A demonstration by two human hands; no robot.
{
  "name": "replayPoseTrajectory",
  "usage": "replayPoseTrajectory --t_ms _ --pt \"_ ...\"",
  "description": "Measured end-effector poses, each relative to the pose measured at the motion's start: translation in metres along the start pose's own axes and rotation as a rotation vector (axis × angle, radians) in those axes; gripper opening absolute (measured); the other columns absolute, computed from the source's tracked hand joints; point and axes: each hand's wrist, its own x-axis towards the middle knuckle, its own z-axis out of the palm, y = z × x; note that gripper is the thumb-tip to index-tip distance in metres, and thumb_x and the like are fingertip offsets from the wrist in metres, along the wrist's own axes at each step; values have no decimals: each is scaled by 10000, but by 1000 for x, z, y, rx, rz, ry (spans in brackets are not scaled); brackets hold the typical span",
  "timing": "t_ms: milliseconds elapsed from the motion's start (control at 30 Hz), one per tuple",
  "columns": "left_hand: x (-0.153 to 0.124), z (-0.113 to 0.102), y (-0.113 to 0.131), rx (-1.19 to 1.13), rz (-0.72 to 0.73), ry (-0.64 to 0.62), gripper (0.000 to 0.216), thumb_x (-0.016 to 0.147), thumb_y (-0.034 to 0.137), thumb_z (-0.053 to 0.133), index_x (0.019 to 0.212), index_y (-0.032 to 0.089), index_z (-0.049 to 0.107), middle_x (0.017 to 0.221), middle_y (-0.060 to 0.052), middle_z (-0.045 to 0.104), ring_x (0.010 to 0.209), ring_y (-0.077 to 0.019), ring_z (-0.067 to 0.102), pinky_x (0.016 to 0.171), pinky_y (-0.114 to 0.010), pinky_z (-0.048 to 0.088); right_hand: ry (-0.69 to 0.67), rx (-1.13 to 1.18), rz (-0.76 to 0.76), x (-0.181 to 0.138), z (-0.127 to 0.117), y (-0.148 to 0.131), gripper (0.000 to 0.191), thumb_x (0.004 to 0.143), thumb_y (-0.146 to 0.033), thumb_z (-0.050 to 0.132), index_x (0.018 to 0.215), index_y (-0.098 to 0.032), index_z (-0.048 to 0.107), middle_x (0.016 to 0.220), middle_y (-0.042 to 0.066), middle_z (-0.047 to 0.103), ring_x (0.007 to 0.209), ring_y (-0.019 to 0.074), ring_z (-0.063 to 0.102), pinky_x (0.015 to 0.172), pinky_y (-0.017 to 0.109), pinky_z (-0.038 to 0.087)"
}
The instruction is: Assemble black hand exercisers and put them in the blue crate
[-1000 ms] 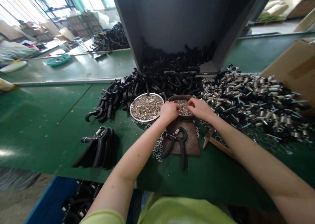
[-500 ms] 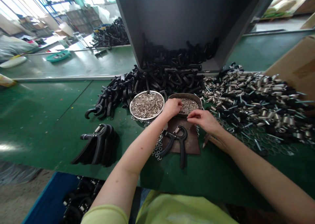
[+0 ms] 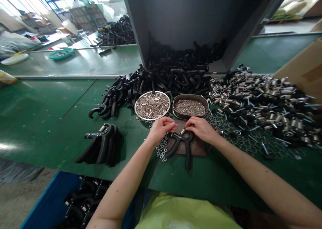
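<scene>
A black hand grip strengthener (image 3: pixel 188 151) with a metal spring lies on a brown plate (image 3: pixel 200 147), its handles toward me. At its upper left, my left hand (image 3: pixel 161 131) has thumb and fingers pinched together; whatever small piece they hold is too small to name. My right hand (image 3: pixel 202 130) is closed at the top of the right handle, its fingertips over the grip's curved end. Those fingers hide what they pinch. Just beyond the hands are a round dish (image 3: pixel 136 112) of small metal pins and an oval tin (image 3: pixel 177 115) of tiny metal parts.
Black handles (image 3: pixel 161 81) are heaped at the back, below a grey bin (image 3: pixel 186 17). Springs and bolts (image 3: pixel 276 104) pile up at right, with metal rings (image 3: pixel 241 140) before them. Assembled grips (image 3: pixel 103 148) stand at left. Nuts (image 3: pixel 161 150) lie beside the plate.
My left hand has drawn back from the oval tin to the grip's upper left. My right hand has moved down and left onto the grip's top. The view has shifted slightly.
</scene>
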Motion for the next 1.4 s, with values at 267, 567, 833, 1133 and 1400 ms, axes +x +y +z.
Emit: replayPoseTrajectory --t_ms 267,567,833,1133,1400 --pt "-20 12 -13 715 363 -47 21 746 183 669 728 180 659 883 -20 634 900 -171 553 867 -326 406 -156 -99 94 20 -5 -4 41 716 -215 621 714 -200 659 729 10 655 705 161 589 626 250 398" --pt "-22 26 -18 939 344 -72 15 766 206 663 751 205 660 963 -17 624 972 -204 516 899 -363 361 78 -219 209 -82 -22 23 250 839 -377 521 1020 -224 602 974 56 629 845 201 591 712 317 460" --pt "-9 23 -21 798 189 -84 129 714 190 674 816 192 594 916 -3 586 871 -156 542 808 -282 413 172 -528 509 -179 -12 56 341 856 -451 418 908 -152 574 867 141 640 793 296 620 655 412 485" --pt "-10 26 -21 757 123 -44 175 684 201 681 816 196 566 887 12 579 830 -149 536 749 -264 404 366 -29 200 -108 -31 -26 405 940 -332 318 1314 -223 427 1019 84 686 791 214 674 662 323 520" --pt "-8 26 -25 772 156 -31 189 682 218 685 818 201 554 869 15 571 810 -150 528 720 -264 396 316 -120 163 -94 -31 -30 389 948 -315 304 1299 -231 449 1009 83 701 787 215 683 653 316 510"
